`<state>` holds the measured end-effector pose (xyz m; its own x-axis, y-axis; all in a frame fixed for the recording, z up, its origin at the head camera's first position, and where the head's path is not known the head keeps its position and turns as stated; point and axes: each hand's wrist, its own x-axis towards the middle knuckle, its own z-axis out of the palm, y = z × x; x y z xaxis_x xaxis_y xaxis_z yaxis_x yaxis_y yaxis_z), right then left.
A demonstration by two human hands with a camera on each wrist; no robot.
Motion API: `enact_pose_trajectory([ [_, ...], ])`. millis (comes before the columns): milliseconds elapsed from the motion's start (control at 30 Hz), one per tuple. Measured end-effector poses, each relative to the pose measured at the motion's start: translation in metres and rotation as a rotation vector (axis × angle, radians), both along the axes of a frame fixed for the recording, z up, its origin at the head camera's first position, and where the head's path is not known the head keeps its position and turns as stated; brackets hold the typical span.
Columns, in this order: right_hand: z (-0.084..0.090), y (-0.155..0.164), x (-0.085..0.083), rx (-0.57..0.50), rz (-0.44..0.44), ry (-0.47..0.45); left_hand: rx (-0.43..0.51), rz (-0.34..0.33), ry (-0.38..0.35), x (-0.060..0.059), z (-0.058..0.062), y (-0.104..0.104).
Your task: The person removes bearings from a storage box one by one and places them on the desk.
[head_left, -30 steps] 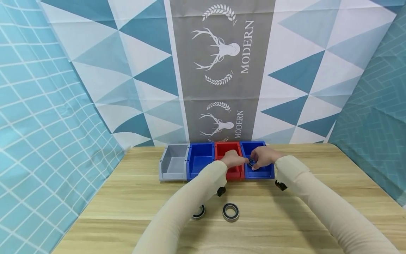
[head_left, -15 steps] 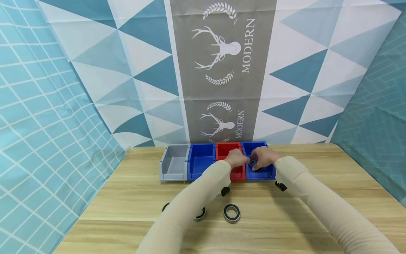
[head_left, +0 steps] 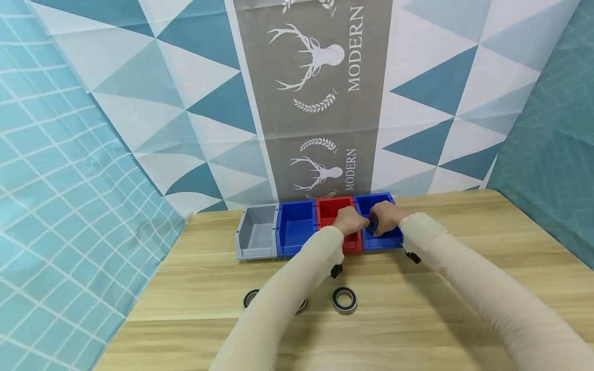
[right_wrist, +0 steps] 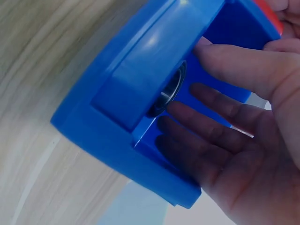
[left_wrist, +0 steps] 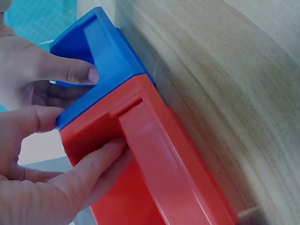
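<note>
Four small bins stand in a row at the back of the wooden table (head_left: 464,247): grey (head_left: 257,232), blue (head_left: 294,226), red (head_left: 333,214) and another blue bin (head_left: 387,240). My right hand (head_left: 387,216) reaches into the right blue bin (right_wrist: 117,89) and pinches a black-and-steel bearing (right_wrist: 168,91) upright just behind the bin's front lip; in the head view the bearing (head_left: 373,225) shows between the two hands. My left hand (head_left: 350,220) rests on the red bin (left_wrist: 164,154), with fingers (left_wrist: 98,161) laid along its inner wall and its thumb on the corner shared with the blue bin.
Loose bearings lie on the table in front of the bins: one (head_left: 344,300) in the middle, one (head_left: 251,298) to the left, and one (head_left: 302,305) mostly hidden under my left forearm. A patterned cloth backdrop rises right behind the bins.
Both hands have sunk a little deeper over the right blue bin with the bearing. The head view has tilted down, and a bearing at the left has come into sight.
</note>
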<state>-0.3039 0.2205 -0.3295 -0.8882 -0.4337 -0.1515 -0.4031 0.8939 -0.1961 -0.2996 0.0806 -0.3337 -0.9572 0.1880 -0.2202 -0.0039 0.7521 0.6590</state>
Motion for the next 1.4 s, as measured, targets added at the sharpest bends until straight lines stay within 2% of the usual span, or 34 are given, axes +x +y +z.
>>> enact_pose_trajectory([
  [333, -0.001, -0.004, -0.008, 0.034, -0.015, -0.001, 0.025, 0.019, -0.006, 0.001, 0.002, -0.004],
  [567, -0.004, -0.006, -0.010, 0.045, -0.046, -0.045, 0.037, 0.010, -0.035, 0.003, 0.000, -0.004],
  [833, -0.007, -0.007, -0.014, 0.096, -0.019, -0.087, 0.036, 0.027, -0.028, 0.004, 0.001, -0.006],
  [1067, -0.006, -0.012, -0.017, 0.128, -0.065, -0.145, 0.038, 0.036, -0.044, 0.005, 0.001, -0.006],
  [1267, 0.002, -0.019, -0.017, 0.096, -0.152, -0.213, 0.060, 0.055, -0.052, 0.001, 0.001, -0.007],
  [1400, -0.001, -0.021, -0.021, 0.077, -0.162, -0.235, 0.048, 0.052, -0.049, -0.001, 0.001, -0.007],
])
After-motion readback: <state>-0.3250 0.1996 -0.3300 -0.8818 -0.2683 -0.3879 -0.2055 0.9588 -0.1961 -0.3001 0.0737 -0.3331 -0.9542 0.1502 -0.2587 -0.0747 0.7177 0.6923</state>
